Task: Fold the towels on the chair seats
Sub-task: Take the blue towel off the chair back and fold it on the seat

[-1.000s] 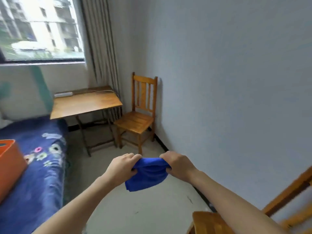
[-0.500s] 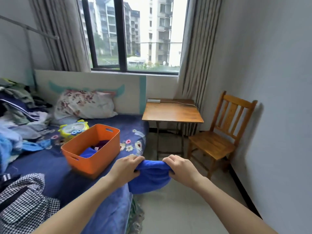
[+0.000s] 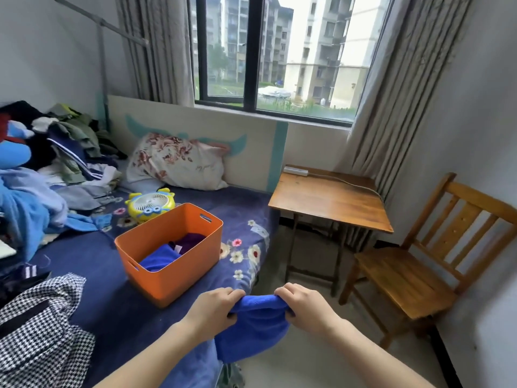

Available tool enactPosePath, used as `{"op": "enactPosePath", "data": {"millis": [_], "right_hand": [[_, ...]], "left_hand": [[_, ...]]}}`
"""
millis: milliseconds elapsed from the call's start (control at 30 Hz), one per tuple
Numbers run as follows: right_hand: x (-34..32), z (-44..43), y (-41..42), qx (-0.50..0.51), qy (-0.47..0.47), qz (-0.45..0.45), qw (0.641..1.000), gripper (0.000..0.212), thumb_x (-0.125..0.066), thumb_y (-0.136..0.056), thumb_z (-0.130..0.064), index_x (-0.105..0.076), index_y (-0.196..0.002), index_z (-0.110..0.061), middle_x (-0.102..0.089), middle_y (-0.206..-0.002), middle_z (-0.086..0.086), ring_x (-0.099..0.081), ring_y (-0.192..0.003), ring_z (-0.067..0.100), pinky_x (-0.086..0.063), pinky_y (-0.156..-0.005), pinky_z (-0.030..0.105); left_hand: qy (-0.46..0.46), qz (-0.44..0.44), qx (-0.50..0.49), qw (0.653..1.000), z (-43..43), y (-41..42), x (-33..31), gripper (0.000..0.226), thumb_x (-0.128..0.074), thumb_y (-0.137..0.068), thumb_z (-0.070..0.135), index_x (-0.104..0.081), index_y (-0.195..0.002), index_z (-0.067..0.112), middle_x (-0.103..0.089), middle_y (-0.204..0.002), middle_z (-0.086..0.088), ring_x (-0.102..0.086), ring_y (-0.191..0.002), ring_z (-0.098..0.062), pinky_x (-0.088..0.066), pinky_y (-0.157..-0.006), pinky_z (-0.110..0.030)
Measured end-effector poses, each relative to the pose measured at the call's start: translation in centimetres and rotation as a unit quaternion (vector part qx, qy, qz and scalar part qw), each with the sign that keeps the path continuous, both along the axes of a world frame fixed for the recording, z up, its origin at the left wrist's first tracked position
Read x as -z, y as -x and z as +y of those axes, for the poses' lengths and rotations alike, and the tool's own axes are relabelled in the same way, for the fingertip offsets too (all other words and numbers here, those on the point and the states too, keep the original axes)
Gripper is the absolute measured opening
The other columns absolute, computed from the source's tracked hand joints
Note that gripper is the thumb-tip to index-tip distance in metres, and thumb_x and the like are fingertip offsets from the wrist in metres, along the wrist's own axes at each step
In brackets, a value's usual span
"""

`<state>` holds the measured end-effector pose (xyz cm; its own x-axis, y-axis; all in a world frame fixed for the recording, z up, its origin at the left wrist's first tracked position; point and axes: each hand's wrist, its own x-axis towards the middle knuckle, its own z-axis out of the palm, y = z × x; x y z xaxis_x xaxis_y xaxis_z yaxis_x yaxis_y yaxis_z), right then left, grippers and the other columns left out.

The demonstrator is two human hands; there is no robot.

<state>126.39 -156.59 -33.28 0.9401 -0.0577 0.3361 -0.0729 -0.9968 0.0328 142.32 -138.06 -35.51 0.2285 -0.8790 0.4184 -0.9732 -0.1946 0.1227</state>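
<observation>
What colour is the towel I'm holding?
Bright blue; the towel shows best in the head view.

A bed (image 3: 112,317) with a navy floral cover fills the left side of the room. Directly on it sit an orange basket (image 3: 167,278) near the edge, a yellow toy-like fan (image 3: 149,204) just behind the basket, and a floral pillow (image 3: 176,163) leaning on the headboard. A loose pile of clothes (image 3: 56,163) lies along the far left, and a black-and-white houndstooth garment (image 3: 42,331) at the near corner. Beside the bed stands a small wooden table (image 3: 327,203) carrying a white power strip (image 3: 296,171) and its cable (image 3: 349,182). A wooden chair (image 3: 400,278) stands on the pale floor (image 3: 307,359), right of the table
</observation>
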Motion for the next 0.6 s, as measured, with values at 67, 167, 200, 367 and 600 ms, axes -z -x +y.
{"op": "enactPosePath", "data": {"millis": [67, 167, 200, 367, 600], "right_hand": [[0.3, -3.1, -2.9, -0.033, -0.021, 0.013, 0.999, 0.031, -0.035, -0.055, -0.03, -0.047, -0.085, -0.03, -0.057, -0.069, -0.016, -0.057, -0.058, 0.004, -0.04, -0.042, 0.014], [-0.5, -6.6, -6.2, -0.077, -0.017, 0.033, 0.996, 0.033, -0.037, -0.054, -0.032, -0.049, -0.084, -0.03, -0.057, -0.07, -0.017, -0.057, -0.06, 0.001, -0.039, -0.047, 0.011], [-0.8, -7.9, -7.3, -0.096, -0.023, 0.038, 0.994, 0.033, -0.036, -0.054, -0.033, -0.047, -0.086, -0.031, -0.057, -0.069, -0.018, -0.057, -0.06, 0.0, -0.038, -0.048, 0.01], [-1.4, -12.3, -12.6, -0.14, -0.041, 0.079, 0.986, 0.032, -0.038, -0.057, -0.034, -0.043, -0.089, -0.031, -0.058, -0.071, -0.015, -0.058, -0.059, 0.003, -0.04, -0.045, 0.013], [0.9, -13.9, -19.6, -0.193, -0.039, 0.206, 0.959, 0.037, -0.04, -0.08, -0.023, -0.049, -0.115, -0.014, -0.056, -0.11, 0.005, -0.054, -0.101, 0.026, -0.045, -0.077, 0.032]], "left_hand": [[-0.009, -0.004, -0.048, 0.999, -2.3, -1.8, 0.0, 0.044, -0.059, -0.044, 0.028, -0.044, -0.085, 0.033, -0.057, -0.057, 0.016, -0.055, -0.048, 0.0, -0.04, -0.037, -0.014], [-0.022, 0.014, -0.102, 0.994, -4.8, -3.2, -0.7, 0.043, -0.057, -0.045, 0.027, -0.043, -0.085, 0.033, -0.057, -0.057, 0.015, -0.055, -0.047, 0.0, -0.041, -0.036, -0.014], [-0.026, 0.029, -0.115, 0.993, -5.8, -3.7, -0.8, 0.041, -0.057, -0.046, 0.026, -0.044, -0.084, 0.032, -0.057, -0.057, 0.015, -0.055, -0.047, -0.001, -0.041, -0.036, -0.014], [-0.055, 0.115, -0.191, 0.973, -8.6, -5.5, -1.3, 0.032, -0.051, -0.063, 0.021, -0.055, -0.095, 0.025, -0.065, -0.078, 0.003, -0.063, -0.071, -0.016, -0.051, -0.058, -0.025], [-0.107, 0.234, -0.286, 0.923, -9.6, -8.8, -0.1, 0.029, -0.051, -0.075, 0.018, -0.057, -0.103, 0.022, -0.064, -0.098, 0.004, -0.059, -0.091, -0.017, -0.042, -0.073, -0.027]]}}
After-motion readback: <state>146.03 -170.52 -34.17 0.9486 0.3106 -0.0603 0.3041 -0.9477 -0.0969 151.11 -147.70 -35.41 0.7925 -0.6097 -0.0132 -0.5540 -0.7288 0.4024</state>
